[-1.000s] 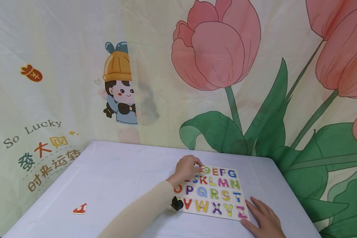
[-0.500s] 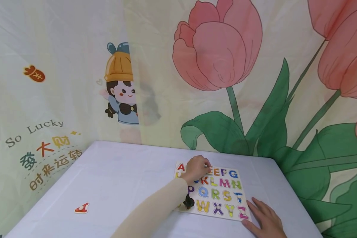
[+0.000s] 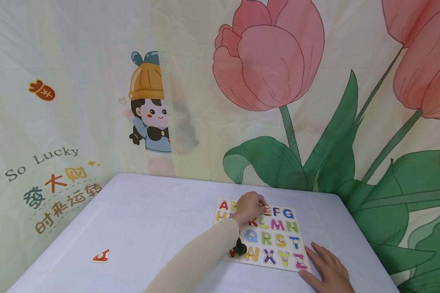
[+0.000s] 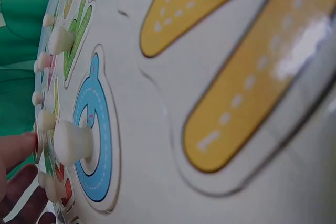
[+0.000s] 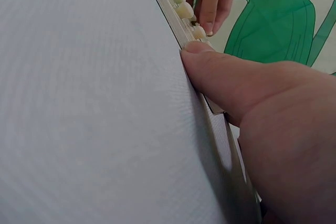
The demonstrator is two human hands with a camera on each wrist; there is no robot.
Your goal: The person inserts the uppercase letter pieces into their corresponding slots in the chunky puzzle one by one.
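Observation:
My left hand (image 3: 250, 206) is over the top row of a white alphabet puzzle board (image 3: 227, 234), with thumb and fingers brought together near the E. In the left wrist view the thumb (image 4: 21, 148) meets the edge of a small letter piece (image 4: 38, 145); which letter it is cannot be seen. A blue Q piece (image 4: 100, 145) with a white knob is close below that wrist. My right hand (image 3: 328, 266) rests at the board's lower right corner, fingers extended along its side, and its thumb (image 5: 210, 64) touches the board's edge (image 5: 173, 19).
A red A piece (image 3: 101, 256) lies alone on the left of the white-covered table (image 3: 150, 219). Several knobbed letters fill the board's rows, among them a pink Z (image 3: 300, 261) by the right hand. A curtain (image 3: 198, 81) with printed tulips hangs behind.
My left hand has moved right along the top row, from beside the D to the E, uncovering the A and part of the B. The right hand stays at the corner.

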